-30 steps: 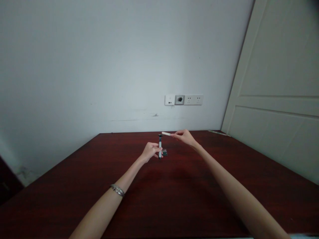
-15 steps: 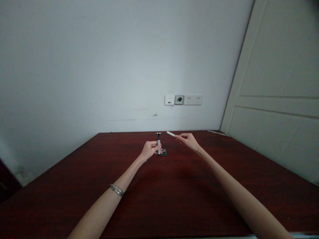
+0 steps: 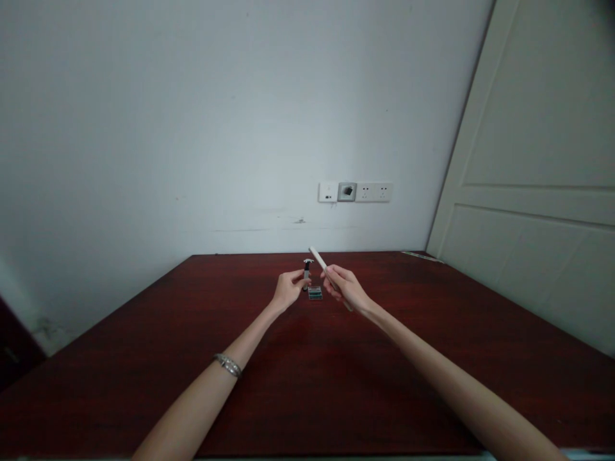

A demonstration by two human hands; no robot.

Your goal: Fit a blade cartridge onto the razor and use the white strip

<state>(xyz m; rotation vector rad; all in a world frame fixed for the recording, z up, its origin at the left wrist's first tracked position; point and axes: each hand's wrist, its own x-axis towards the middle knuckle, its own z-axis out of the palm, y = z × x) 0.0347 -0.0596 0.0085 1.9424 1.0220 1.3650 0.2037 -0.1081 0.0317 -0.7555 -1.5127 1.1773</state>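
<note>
Right hand [image 3: 344,288] tilted its pinched white stick [image 3: 318,259] upward; left hand [image 3: 289,288] grips razor [image 3: 306,271].

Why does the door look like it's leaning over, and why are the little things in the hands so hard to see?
In the head view the wide lens bends the edges, so the door slants. The light is soft and dim, brightest on the wall around the sockets. The left hand and its razor, and the right hand with the white stick, are far and small, so slightly fuzzy.
</note>
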